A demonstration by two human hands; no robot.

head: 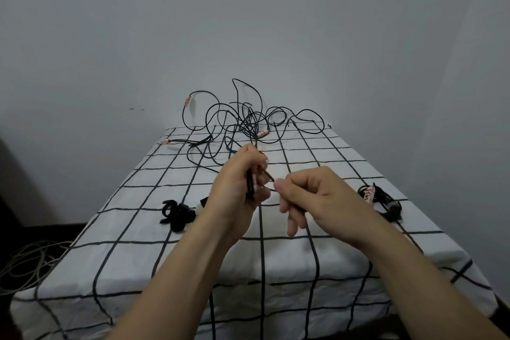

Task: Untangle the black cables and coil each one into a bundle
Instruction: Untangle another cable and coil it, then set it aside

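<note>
Between the left fingers (260, 164) and right fingers (281, 185) runs a black cable (249, 186)

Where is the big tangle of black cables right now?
In the head view the tangle lies at the far end of the checked table, close to the wall, straight beyond the left hand and right hand.

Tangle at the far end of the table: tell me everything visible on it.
The tangle is a loose heap of thin black cable, apparently rubber-sheathed, with loops crossing in a dense knot at the middle. A few loops stand up against the wall. Pale connectors with reddish tags show at its left and middle. It lies on the far end of the checked cloth. One strand leads out to the left hand, which grips it; the right hand seems to pinch it too.
</note>
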